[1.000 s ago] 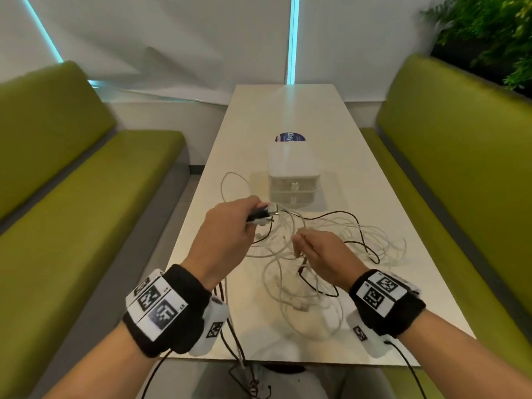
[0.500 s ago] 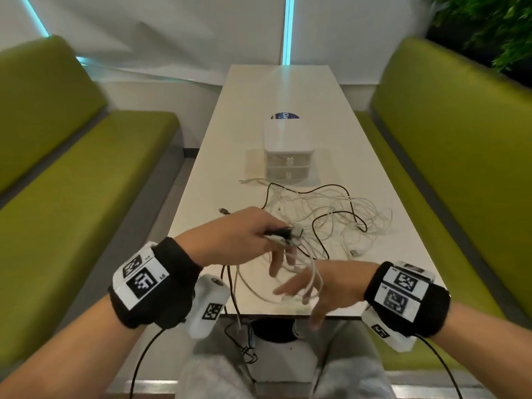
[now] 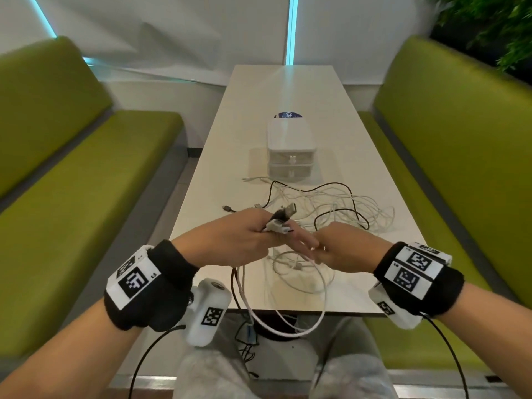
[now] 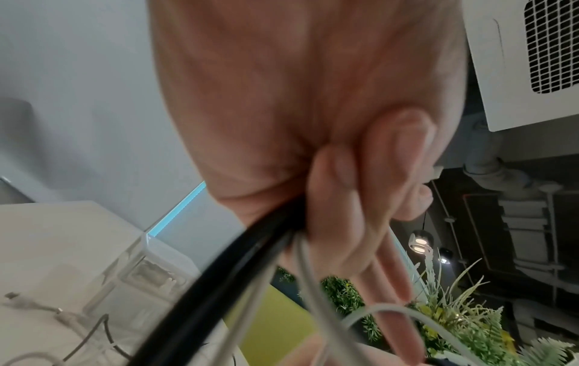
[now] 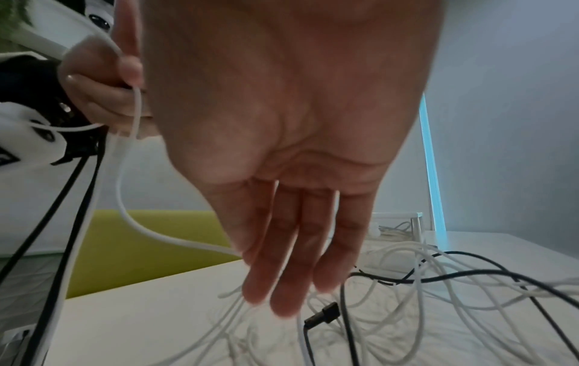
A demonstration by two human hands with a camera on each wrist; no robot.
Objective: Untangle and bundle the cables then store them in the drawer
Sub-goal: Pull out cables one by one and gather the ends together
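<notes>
Your left hand (image 3: 244,240) grips several plugs (image 3: 280,221) together, likely to keep freed ends sorted, while your right hand (image 3: 342,250), fingers straight and relaxed, combs a thin white strand. The smooth, limp cables (image 3: 331,208) sprawl on the glossy desk (image 3: 288,90) before the plastic drawer (image 3: 290,159).

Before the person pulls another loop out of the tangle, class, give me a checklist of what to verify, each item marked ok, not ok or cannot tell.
1. Left hand grips the gathered cable ends: ok, plugs stick out past its fingers.
2. Right hand free to pull: ok by the right wrist view, fingers straight, though its thumb touches a white strand.
3. Cables separated: not ok, the tangle lies knotted on the table.
4. Strands clear of the table edge: not ok, a white loop hangs below it.
5. Drawer unit open: not ok, both drawers look shut.
6. Which strand is free: cannot tell.
</notes>
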